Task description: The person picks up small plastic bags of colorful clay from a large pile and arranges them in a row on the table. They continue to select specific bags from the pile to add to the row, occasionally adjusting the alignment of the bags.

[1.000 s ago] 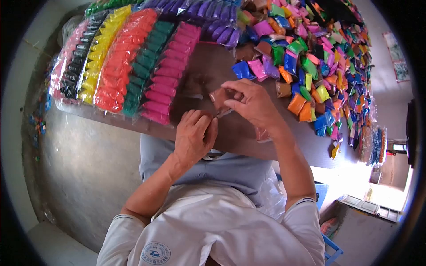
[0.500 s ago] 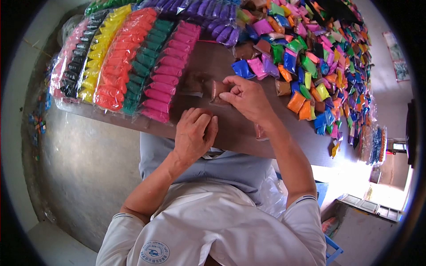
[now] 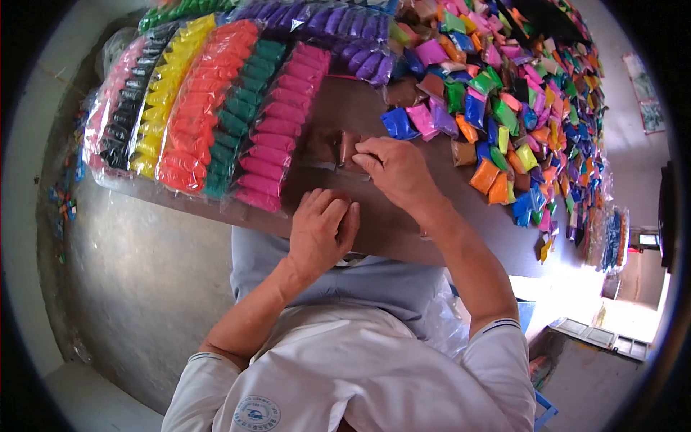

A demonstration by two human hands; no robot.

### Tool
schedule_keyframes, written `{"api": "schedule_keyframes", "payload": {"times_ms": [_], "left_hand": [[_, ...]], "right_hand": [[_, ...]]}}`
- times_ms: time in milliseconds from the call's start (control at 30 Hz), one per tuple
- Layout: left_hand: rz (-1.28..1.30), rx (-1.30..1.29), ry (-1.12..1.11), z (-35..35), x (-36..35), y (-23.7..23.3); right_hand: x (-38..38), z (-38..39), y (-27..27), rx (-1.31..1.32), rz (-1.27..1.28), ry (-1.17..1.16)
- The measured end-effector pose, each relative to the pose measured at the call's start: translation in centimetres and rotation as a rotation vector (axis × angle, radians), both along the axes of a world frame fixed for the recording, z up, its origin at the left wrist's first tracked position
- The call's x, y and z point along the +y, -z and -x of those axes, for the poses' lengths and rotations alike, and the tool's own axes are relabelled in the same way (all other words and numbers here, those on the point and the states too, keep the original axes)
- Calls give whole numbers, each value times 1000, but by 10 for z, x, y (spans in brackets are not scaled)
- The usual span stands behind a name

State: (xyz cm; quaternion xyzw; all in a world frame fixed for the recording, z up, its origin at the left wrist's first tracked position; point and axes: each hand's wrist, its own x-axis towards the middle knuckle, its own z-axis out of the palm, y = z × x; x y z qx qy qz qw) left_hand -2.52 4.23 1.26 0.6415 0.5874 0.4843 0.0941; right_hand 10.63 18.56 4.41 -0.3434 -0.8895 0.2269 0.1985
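Observation:
A small brown packet (image 3: 348, 149) in clear plastic lies on the dark table, with another brown packet (image 3: 319, 147) just to its left. At the first packet's right edge, my right hand (image 3: 396, 171) is closed, thumb and fingertips pinched on the plastic. My left hand (image 3: 322, 227) rests nearer the table's front edge, below the packets. Its fingers are curled downward, and whatever lies beneath them is hidden. Part of a further brown packet (image 3: 425, 232) shows beside my right forearm.
Long clear bags of pink (image 3: 281, 126), green (image 3: 241, 108), orange-red (image 3: 205, 108), yellow (image 3: 169, 93) and black packets (image 3: 124, 108) cover the table's left side. Purple bags (image 3: 327, 21) lie at the back. A heap of loose mixed-colour packets (image 3: 504, 108) fills the right.
My right hand has shifted slightly right and down, its index finger drawn back from the packet's top to its right edge. My left hand stays curled. The whole view has shifted slightly.

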Motion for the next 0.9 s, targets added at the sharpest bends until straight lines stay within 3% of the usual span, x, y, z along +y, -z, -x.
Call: {"api": "schedule_keyframes", "payload": {"times_ms": [133,233,300,433,500,633,800,900], "left_hand": [[-54,23,-3,-3,3,1],[-55,38,-11,-3,2,0],[-33,18,-18,-2,-1,0],[-9,-5,-42,-3,-2,-1],[-9,21,-33,-4,-1,-3],[-8,58,-25,-4,0,-2],[21,97,-28,-5,0,-3],[29,98,-30,-5,1,-3]], "right_hand": [[-5,2,-12,-85,-48,22],[-1,-5,-15,-68,104,36],[3,-16,-2,212,198,23],[7,-44,-15,272,243,247],[30,-58,-23,300,-28,379],[83,-79,-39,224,-242,480],[115,-65,-24,21,-503,213],[123,-55,-19,-16,-422,184]]}}
